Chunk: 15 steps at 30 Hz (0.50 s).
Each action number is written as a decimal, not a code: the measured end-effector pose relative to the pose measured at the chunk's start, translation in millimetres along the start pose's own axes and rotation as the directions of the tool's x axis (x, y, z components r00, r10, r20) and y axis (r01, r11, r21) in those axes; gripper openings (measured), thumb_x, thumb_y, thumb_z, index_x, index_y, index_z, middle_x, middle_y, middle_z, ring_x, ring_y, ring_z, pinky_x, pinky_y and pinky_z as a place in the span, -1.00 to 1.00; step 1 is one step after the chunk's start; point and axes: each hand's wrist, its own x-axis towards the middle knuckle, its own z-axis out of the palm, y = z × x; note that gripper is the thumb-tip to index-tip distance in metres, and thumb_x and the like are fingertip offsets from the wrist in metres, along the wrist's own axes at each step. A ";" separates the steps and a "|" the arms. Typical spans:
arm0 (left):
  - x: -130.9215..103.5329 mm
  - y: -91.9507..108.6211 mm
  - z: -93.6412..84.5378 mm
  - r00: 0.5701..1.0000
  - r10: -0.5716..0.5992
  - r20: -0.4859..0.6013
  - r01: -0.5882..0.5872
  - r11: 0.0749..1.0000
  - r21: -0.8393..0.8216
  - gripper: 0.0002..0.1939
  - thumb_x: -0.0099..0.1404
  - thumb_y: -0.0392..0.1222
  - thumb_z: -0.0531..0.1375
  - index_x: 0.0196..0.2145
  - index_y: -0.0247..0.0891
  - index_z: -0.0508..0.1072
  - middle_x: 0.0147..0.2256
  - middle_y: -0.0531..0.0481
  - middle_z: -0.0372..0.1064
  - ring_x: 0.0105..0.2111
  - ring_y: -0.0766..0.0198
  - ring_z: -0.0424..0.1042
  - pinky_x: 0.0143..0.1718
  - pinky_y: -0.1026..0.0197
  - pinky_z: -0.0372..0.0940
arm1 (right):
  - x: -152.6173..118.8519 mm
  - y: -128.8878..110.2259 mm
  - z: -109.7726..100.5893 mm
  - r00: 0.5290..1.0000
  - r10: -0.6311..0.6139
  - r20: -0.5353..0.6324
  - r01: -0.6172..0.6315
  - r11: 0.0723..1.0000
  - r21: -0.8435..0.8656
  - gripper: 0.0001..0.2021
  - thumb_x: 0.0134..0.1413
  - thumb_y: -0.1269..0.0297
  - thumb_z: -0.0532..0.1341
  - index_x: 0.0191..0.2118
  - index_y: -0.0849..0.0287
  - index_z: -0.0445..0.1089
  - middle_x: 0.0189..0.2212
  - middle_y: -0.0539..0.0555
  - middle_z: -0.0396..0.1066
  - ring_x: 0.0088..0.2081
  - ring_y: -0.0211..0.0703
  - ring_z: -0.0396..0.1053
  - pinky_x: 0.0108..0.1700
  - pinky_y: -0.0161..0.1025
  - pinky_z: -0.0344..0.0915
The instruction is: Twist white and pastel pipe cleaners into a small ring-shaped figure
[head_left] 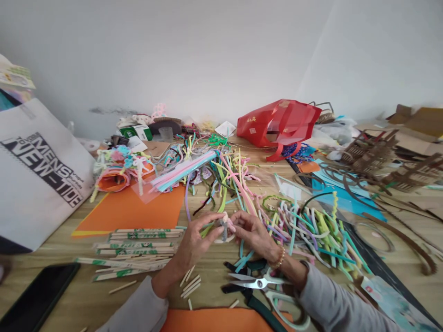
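At the middle of the table, my left hand (199, 240) and my right hand (254, 233) meet with fingers pinched. Between their fingertips is a small fuzzy piece (224, 229) in grey, white and pink, apparently made of pipe cleaners; the fingers partly cover it. Loose pipe cleaners (238, 177) in many colours lie just beyond the hands. Below my right wrist rest white-handled scissors (260, 283) with their blades parted, on top of a dark-handled tool (258, 304). Short cut wooden sticks (191, 287) lie below my left hand.
Paper-wrapped chopsticks (138, 249) and a black phone (39, 295) are on the left, near a large white bag (38, 175). Orange sheets (138, 207) lie behind the chopsticks. A red bag (256, 121) stands at the back; a pipe-cleaner heap (321, 230) and brown strips (408, 244) spread right.
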 end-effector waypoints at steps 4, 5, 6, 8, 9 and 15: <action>-0.3 -2.2 -0.5 0.996 -0.081 0.037 0.083 0.994 -0.069 -0.68 0.19 -0.29 0.18 -0.07 -0.25 0.50 -0.06 -0.12 0.49 -0.06 0.09 0.45 0.02 0.05 0.31 | 0.4 -1.1 -1.0 1.000 0.023 -0.004 -0.023 1.000 0.018 -0.62 0.00 -0.05 0.27 -0.32 0.23 0.35 -0.48 0.01 0.40 -0.46 -0.29 0.33 -0.51 -0.40 0.26; -0.4 -3.7 -0.1 0.994 -0.098 0.047 0.102 0.990 -0.093 -0.66 0.19 -0.30 0.18 -0.06 -0.25 0.49 -0.05 -0.12 0.49 -0.07 0.10 0.46 0.00 0.06 0.33 | 0.4 -1.5 -1.5 1.000 0.025 -0.004 -0.025 0.999 0.023 -0.62 0.00 -0.05 0.27 -0.32 0.23 0.36 -0.49 0.01 0.40 -0.47 -0.28 0.34 -0.51 -0.40 0.27; -0.4 -5.4 0.4 0.992 -0.113 0.056 0.119 0.986 -0.116 -0.65 0.18 -0.31 0.18 -0.05 -0.26 0.49 -0.05 -0.12 0.49 -0.08 0.11 0.47 -0.02 0.08 0.35 | 0.4 -1.8 -2.1 1.000 0.024 -0.005 -0.024 0.999 0.031 -0.62 0.00 -0.05 0.27 -0.33 0.23 0.36 -0.50 0.01 0.39 -0.47 -0.28 0.33 -0.51 -0.39 0.28; -0.4 -8.3 1.9 0.989 -0.138 0.061 0.145 0.977 -0.154 -0.64 0.16 -0.32 0.19 -0.05 -0.27 0.48 -0.06 -0.12 0.49 -0.11 0.12 0.48 -0.04 0.09 0.36 | 0.4 -1.9 -3.0 1.000 0.019 -0.003 -0.018 0.999 0.043 -0.63 0.02 -0.04 0.26 -0.34 0.23 0.37 -0.51 0.01 0.38 -0.49 -0.28 0.32 -0.51 -0.38 0.30; -0.3 -9.3 2.6 0.988 -0.145 0.056 0.153 0.974 -0.169 -0.64 0.16 -0.32 0.19 -0.06 -0.28 0.49 -0.07 -0.12 0.50 -0.12 0.12 0.48 -0.05 0.10 0.37 | 0.4 -1.7 -3.3 1.000 0.015 -0.002 -0.015 0.999 0.047 -0.64 0.03 -0.04 0.25 -0.35 0.23 0.37 -0.50 0.00 0.37 -0.49 -0.29 0.31 -0.51 -0.38 0.31; 0.9 -9.2 3.6 0.987 -0.158 0.024 0.159 0.966 -0.205 -0.68 0.15 -0.31 0.21 -0.10 -0.27 0.51 -0.11 -0.12 0.52 -0.14 0.13 0.49 -0.07 0.11 0.38 | 1.4 3.4 -4.3 1.000 0.014 0.000 -0.014 0.999 0.050 -0.65 0.03 -0.03 0.25 -0.34 0.22 0.39 -0.46 0.00 0.32 -0.45 -0.29 0.28 -0.51 -0.40 0.32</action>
